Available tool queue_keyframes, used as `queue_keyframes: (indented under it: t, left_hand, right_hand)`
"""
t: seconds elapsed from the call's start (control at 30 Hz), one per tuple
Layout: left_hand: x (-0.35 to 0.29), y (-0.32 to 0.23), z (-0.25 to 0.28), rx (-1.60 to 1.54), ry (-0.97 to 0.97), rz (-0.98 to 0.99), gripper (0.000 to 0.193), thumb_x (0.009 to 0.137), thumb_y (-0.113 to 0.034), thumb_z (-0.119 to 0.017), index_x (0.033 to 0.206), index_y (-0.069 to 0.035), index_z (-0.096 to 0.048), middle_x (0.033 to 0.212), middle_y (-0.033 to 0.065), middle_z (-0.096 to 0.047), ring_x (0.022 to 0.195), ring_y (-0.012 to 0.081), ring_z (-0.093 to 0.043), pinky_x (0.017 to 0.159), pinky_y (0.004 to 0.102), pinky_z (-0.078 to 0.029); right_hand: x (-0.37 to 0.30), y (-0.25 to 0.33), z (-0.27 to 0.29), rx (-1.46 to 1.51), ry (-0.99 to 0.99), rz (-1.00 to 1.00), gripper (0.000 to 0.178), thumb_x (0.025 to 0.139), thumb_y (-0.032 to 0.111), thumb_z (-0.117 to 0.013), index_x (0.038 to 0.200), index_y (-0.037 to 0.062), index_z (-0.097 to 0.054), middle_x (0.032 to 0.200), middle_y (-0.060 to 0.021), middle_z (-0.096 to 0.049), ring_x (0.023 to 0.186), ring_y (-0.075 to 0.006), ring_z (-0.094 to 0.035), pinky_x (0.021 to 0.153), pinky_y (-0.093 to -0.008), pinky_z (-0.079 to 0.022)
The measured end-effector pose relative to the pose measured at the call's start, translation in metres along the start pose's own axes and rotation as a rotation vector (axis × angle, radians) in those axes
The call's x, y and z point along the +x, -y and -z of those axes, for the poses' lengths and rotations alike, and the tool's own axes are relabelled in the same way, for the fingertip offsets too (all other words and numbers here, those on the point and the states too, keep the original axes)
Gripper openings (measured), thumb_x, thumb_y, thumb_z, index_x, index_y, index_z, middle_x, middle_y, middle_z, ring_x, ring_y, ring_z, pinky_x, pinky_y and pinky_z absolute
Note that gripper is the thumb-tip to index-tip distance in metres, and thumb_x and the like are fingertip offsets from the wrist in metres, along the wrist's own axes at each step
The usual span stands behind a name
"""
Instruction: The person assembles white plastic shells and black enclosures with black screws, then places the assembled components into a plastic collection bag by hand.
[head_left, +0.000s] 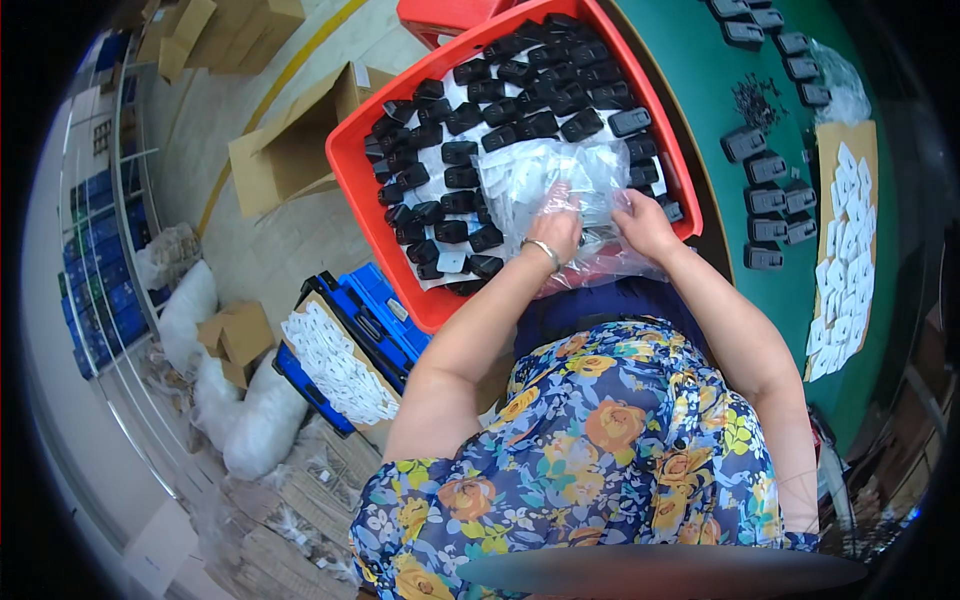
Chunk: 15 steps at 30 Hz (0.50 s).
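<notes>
A clear plastic bag [520, 185] with pale, whitish contents lies over the near right part of a red bin [375, 240]. My right hand [645, 225] is closed on the bag's right edge, thumb and fingers pinching the film. At the bag's mouth, my left hand [557, 225] reaches in among the plastic; its fingers show only blurrily through the film, so their grip is unclear. Many small black plastic housings [460, 177] stand in rows on white sheets inside the bin, around and beyond the bag.
To the right, a green table [720, 90] bears black chargers-like units [765, 168], a heap of small dark parts [757, 100] and white pieces on cardboard [845, 250]. On the left are an open carton [290, 150], a blue crate [390, 305] with white pieces and stuffed plastic bags [262, 420].
</notes>
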<state>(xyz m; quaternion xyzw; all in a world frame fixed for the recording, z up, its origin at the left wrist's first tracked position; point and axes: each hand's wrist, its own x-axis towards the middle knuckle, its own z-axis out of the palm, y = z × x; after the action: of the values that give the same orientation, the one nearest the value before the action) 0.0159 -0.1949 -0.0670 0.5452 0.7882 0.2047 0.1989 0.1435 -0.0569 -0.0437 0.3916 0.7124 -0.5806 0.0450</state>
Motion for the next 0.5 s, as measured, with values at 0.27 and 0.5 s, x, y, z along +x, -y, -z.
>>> queue_keyframes:
  t: [0.27, 0.5]
  left_hand:
    - [-0.003, -0.004, 0.037, 0.456, 0.156, 0.575, 0.105, 0.057, -0.046, -0.07, 0.134, -0.013, -0.006, 0.137, 0.0188, -0.009, 0.125, 0.0407, -0.009, 0.099, 0.0508, -0.013]
    - [0.012, 0.018, 0.045, 0.42, -0.049, 0.469, 0.099, 0.056, -0.023, -0.073, 0.133, -0.021, -0.011, 0.135, 0.0187, -0.014, 0.116, 0.0408, -0.027, 0.095, 0.0466, -0.027]
  right_hand:
    - [-0.047, 0.036, -0.006, 0.413, 0.098, 0.217, 0.013, 0.078, 0.012, -0.043, 0.079, 0.0049, -0.054, 0.071, -0.002, -0.05, 0.073, -0.0128, -0.049, 0.069, -0.0246, -0.039]
    - [-0.062, 0.049, 0.008, 0.243, 0.337, 0.666, 0.013, 0.076, 0.013, -0.044, 0.07, 0.0046, -0.051, 0.085, -0.0109, -0.053, 0.095, -0.0289, -0.046, 0.084, -0.0324, -0.036]
